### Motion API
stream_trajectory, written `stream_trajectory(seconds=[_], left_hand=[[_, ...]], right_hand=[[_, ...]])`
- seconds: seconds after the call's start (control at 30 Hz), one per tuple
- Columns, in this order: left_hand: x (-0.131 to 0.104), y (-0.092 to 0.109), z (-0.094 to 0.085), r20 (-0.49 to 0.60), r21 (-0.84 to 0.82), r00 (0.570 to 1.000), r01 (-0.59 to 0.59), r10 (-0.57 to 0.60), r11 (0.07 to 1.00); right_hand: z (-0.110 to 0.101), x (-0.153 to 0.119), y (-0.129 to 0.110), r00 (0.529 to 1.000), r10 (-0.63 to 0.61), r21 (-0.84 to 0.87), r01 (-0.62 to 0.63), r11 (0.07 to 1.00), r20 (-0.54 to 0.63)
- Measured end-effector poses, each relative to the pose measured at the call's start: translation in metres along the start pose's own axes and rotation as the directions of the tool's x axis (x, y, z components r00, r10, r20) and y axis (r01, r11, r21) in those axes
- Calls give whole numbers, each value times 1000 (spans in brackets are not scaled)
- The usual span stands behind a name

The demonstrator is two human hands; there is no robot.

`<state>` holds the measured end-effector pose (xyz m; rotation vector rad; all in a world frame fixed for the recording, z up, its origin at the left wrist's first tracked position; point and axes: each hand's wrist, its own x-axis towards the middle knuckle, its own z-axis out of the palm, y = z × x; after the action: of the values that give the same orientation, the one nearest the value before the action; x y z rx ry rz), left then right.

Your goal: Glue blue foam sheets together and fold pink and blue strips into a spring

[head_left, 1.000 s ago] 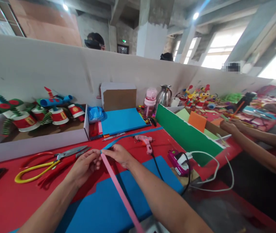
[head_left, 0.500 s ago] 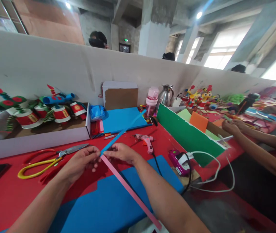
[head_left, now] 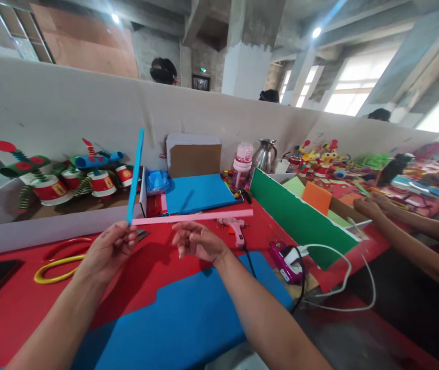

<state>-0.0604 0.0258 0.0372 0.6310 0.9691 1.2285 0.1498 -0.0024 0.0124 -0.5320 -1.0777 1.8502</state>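
Strips turned; L hand holds alone, R hand off.
Detail: 0.5 s ago I had both hands at the strips' junction, blue strip slanting up-R and pink strip running down-R past my R forearm. Now the junction is further L, above the red tabletop; blue stands nearly upright in view, pink runs nearly level to the R, its far end by the glue gun in view. L grip: thumb + fingers closed on the junction. R grip: fingers part-curled, spread, nothing held, just below pink; contact w/ it: can't tell. Scissors now partly hidden behind L hand/wrist.
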Motion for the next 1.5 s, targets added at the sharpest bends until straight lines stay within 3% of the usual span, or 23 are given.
stream_trajectory(seconds=[0.1,0.2,0.37,0.63,1.03,1.13,1.23,1.5], left_hand=[[-4,-18,8,25,-2,1000,-1,1,1000],[-11,-36,17,118,59,990,77,-83,995],[-14,-47,24,149,150,979,117,-140,982],[-11,-51,15,227,223,962,104,-155,969],[-13,-48,19,147,255,975,124,-165,959],[-14,-48,19,148,251,975,122,-163,960],[-14,-48,18,164,255,974,111,-156,960],[-11,-49,20,198,234,969,102,-150,967]], right_hand=[[6,13,14,955,1,-57,-19,998,-295],[10,20,24,914,17,-99,-62,993,-405],[12,20,26,903,29,-73,-67,995,-430],[11,22,33,860,-42,-203,-72,977,-508],[18,20,26,857,57,-99,-124,987,-513],[19,19,24,828,59,-107,-142,984,-558],[18,20,25,798,56,-142,-175,974,-600],[14,20,27,825,-99,-415,-173,893,-556]])
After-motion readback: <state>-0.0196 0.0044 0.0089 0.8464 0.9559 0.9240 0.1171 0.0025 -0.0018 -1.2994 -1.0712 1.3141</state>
